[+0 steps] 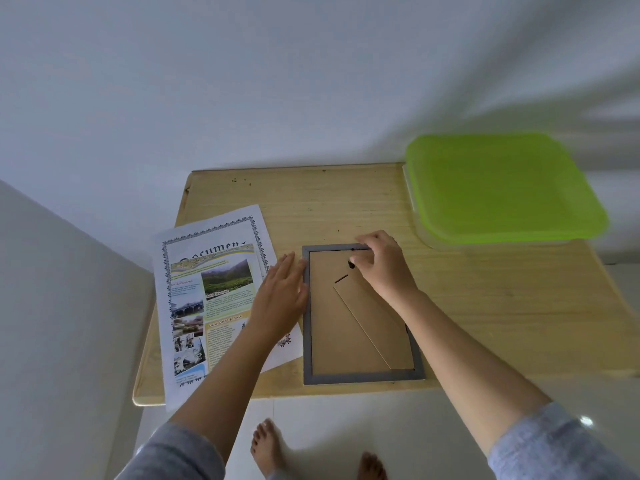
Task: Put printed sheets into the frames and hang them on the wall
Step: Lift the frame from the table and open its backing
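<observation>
The frame [360, 377] lies face down on the table [485, 306] just right of the sheets [207, 271], the left hand [282, 292] touching its left edge with straight fingers, the right hand [384, 265] pinching its top edge, thumb at a black tab [352, 265].

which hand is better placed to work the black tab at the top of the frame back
Right. The right hand has its fingertips at the black tab on the back of the frame, while the left hand lies flat against the frame's left edge, likely steadying it.
</observation>
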